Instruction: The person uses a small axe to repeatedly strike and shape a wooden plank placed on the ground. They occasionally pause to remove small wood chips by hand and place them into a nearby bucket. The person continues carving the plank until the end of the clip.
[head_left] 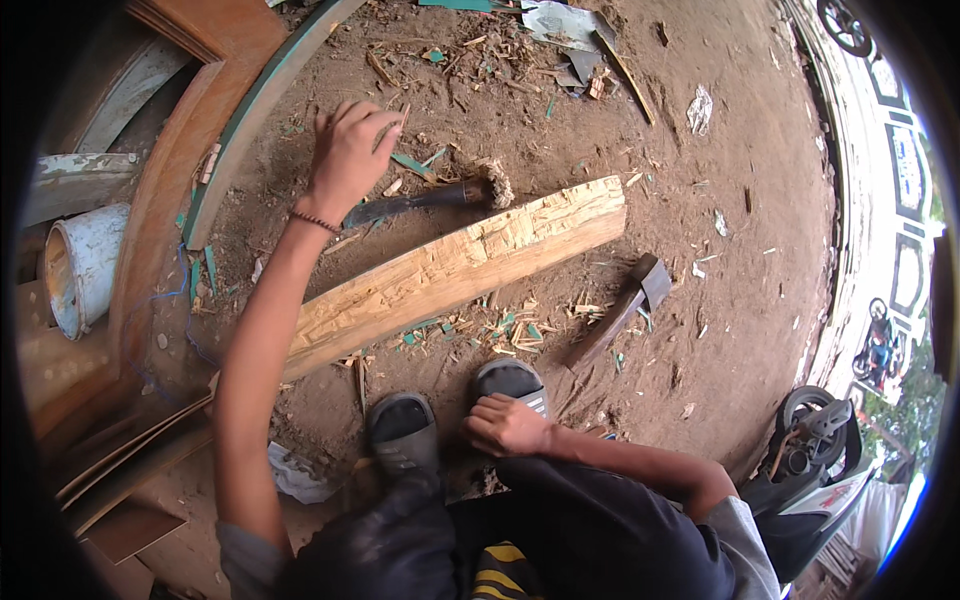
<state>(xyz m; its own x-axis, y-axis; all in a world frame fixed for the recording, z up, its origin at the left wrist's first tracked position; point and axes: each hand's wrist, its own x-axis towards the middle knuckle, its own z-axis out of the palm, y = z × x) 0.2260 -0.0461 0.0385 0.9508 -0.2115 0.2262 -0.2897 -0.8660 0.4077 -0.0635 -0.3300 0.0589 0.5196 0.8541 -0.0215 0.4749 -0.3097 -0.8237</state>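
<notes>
My left hand (pixel 352 150) is stretched out over the dirt, beyond a long wooden beam (pixel 465 258). Its thumb and fingers are pinched on what looks like a thin wood splinter (pixel 405 118). Just below that hand lies a dark chisel-like tool (pixel 415 203) with a frayed, mushroomed end. The beam slants across the ground, its top face roughly chopped and pale. My right hand (pixel 508 425) is closed in a loose fist above my right sandal (pixel 510 383), with nothing seen in it. To the right of the beam rests a hatchet-like tool (pixel 622 308) with a wooden handle.
Green and pale wood chips (pixel 500 332) litter the dirt. Along the left stand a wooden frame (pixel 160 235), a green-edged board (pixel 235 145) and a worn white bucket (pixel 88 265). A motorbike (pixel 810 450) is parked at the lower right. Scraps and a stick (pixel 625 78) lie at the far side.
</notes>
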